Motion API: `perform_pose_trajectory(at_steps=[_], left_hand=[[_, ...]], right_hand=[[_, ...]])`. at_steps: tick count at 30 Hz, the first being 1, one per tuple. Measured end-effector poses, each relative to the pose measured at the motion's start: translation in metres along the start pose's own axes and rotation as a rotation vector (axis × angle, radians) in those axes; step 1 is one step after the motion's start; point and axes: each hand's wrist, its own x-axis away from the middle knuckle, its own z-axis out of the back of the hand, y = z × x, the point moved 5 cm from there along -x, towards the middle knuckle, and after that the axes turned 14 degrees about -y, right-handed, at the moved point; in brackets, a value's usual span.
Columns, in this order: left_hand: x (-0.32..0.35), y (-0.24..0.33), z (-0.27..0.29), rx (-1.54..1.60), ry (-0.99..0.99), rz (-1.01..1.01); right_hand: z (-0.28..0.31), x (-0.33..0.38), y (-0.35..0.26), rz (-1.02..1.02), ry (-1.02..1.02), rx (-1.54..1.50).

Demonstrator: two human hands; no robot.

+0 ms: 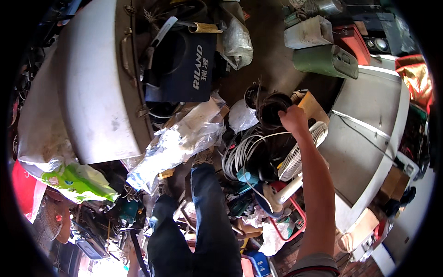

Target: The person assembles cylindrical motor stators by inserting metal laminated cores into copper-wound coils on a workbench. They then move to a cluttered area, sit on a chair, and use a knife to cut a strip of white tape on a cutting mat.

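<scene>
My right hand reaches far forward, its fingers closed over the near right rim of a dark, round, hollow thing that looks like a coil or a pot. My fingertips are partly hidden inside it. A smaller dark ring-shaped thing and a whitish bag lie just left of it. Behind my wrist stands an open cardboard box. Under my forearm is a cream fan, tilted, near a coil of grey cable. At the lower edge, a strip of skin seems to be my left arm; its fingers cannot be made out.
A large white metal panel and a dark blue box stand at left. Clear plastic sheeting lies before my legs. At right are a white cabinet, a green jerrycan and a red container. Clutter surrounds my feet.
</scene>
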Motion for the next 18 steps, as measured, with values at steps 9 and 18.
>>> perform_pose_trajectory(at_steps=[9,18], left_hand=[[0.051,0.054,-0.081,-0.154,0.059,0.127],[0.045,0.013,-0.092,-0.015,0.055,0.191]], right_hand=[[-0.015,-0.171,0.014,0.009,0.098,-0.021],[-0.044,-0.262,0.031,0.077,0.068,0.031]])
